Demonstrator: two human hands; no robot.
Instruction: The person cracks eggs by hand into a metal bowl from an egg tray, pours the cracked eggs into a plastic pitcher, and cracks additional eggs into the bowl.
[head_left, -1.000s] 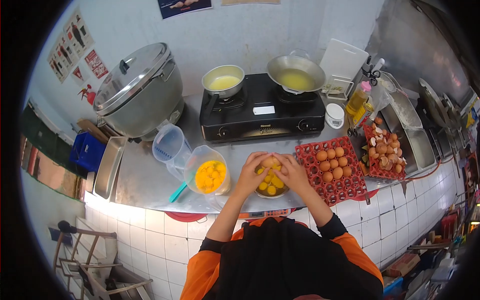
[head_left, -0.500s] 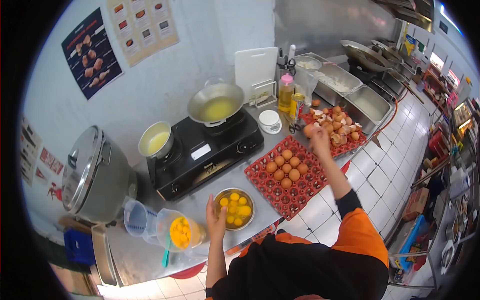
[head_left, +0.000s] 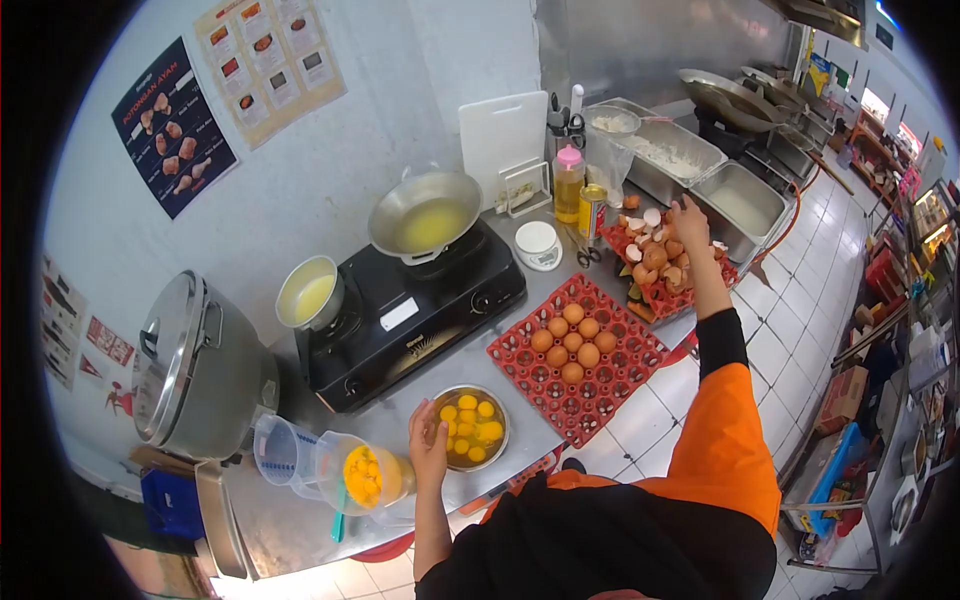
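Observation:
My left hand point(head_left: 428, 446) is at the left rim of a steel bowl point(head_left: 507, 432), with its fingers loosely curved and apart, holding nothing visible. Several raw egg yolks point(head_left: 467, 425) float in clear egg white in the bowl. Farther right, my right hand point(head_left: 690, 228) is over a heap of cracked eggshells point(head_left: 655, 256) on a red egg tray; its fingers look parted, and no shell shows in them. Between the two hands lies another red egg tray point(head_left: 520, 352) with several whole brown eggs point(head_left: 573, 341) grouped in its middle.
A black two-burner stove point(head_left: 420, 318) carries a wok point(head_left: 425, 215) and a small pot point(head_left: 310, 292). Left of the bowl stand a clear jug of yolks point(head_left: 364, 476) and a large lidded pot point(head_left: 205, 360). A scale point(head_left: 539, 245), scissors point(head_left: 588, 257) and oil bottle point(head_left: 568, 190) sit behind the trays.
My right hand has moved away from me and right, from the near left edge of the shell heap to above it. The eggshell it held is no longer visible in it. My left hand stays beside the bowl.

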